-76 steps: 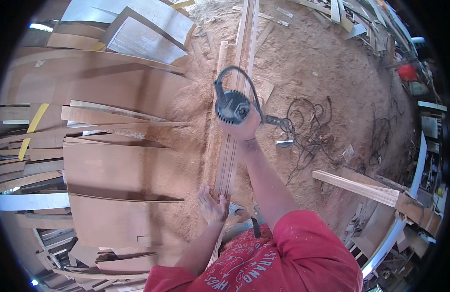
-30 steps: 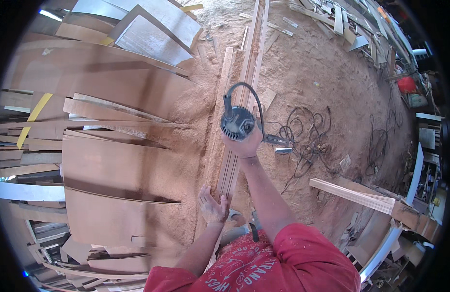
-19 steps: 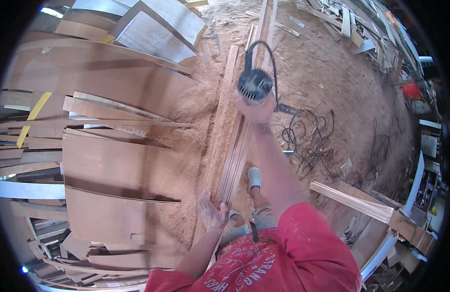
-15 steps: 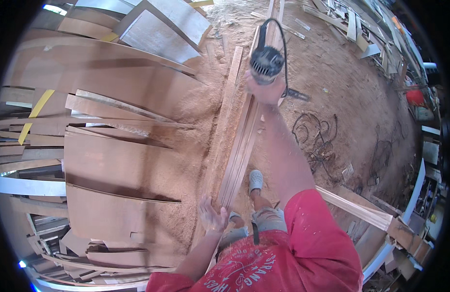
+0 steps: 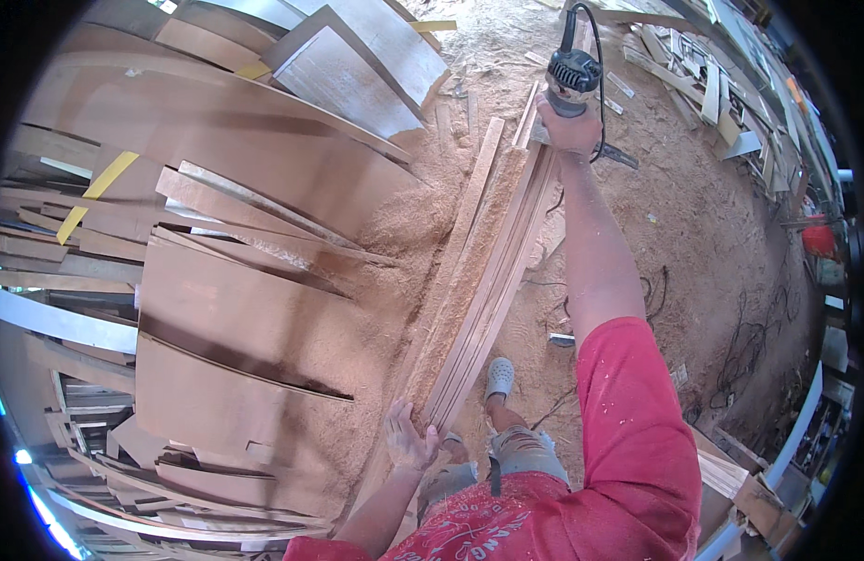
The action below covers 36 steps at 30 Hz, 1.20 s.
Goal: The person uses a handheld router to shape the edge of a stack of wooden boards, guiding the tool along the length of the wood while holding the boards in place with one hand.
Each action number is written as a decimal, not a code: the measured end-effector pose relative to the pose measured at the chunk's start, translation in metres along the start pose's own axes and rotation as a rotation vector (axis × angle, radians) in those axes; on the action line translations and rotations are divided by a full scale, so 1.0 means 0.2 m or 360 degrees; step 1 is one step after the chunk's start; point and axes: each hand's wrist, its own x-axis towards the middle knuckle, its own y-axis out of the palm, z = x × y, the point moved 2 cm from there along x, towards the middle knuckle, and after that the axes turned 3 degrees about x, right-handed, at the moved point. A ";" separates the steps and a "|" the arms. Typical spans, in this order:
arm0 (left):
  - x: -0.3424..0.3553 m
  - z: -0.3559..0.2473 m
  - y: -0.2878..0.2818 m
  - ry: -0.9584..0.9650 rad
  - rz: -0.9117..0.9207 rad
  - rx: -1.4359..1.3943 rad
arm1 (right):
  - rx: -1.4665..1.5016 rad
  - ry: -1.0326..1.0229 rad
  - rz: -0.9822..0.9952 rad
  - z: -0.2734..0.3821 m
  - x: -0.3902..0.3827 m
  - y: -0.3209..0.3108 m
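Observation:
A stretched-out right arm ends in my right hand (image 5: 572, 129), closed around the grey collar of a black corded power tool (image 5: 575, 71). The tool has a vented housing and a bar sticking out to the right, and looks like a router. It sits over the far part of a long grooved wooden board (image 5: 483, 323); its underside is hidden. Sawdust covers the left side of that board. Near my body, my left hand (image 5: 410, 439) rests at the board's near end with its fingers apart, gripping nothing.
Large brown panels (image 5: 235, 318) lean in stacks on the left. A narrow wood strip (image 5: 483, 178) runs beside the board. Black cables (image 5: 754, 327) trail over the sawdust-covered floor (image 5: 675, 243) at right. Offcuts (image 5: 707, 89) are heaped at the far right, near a red container (image 5: 818, 238).
My right hand and the power tool have moved farther away along the board. The whole view has shifted, placing things farther right. My left hand stays at the board's near end.

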 end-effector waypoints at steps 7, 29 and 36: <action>-0.02 0.02 0.03 -0.0035 0.0004 -0.0048 | -0.0175 0.0249 0.0102 0.13 -0.36 -0.10; 0.02 0.05 0.01 -0.0127 -0.0263 -0.0637 | 0.0077 0.0549 0.0218 0.90 -2.54 -0.78; 0.03 0.07 0.04 -0.0167 -0.0219 -0.0505 | 0.0316 0.0364 0.0194 0.78 -2.59 -0.77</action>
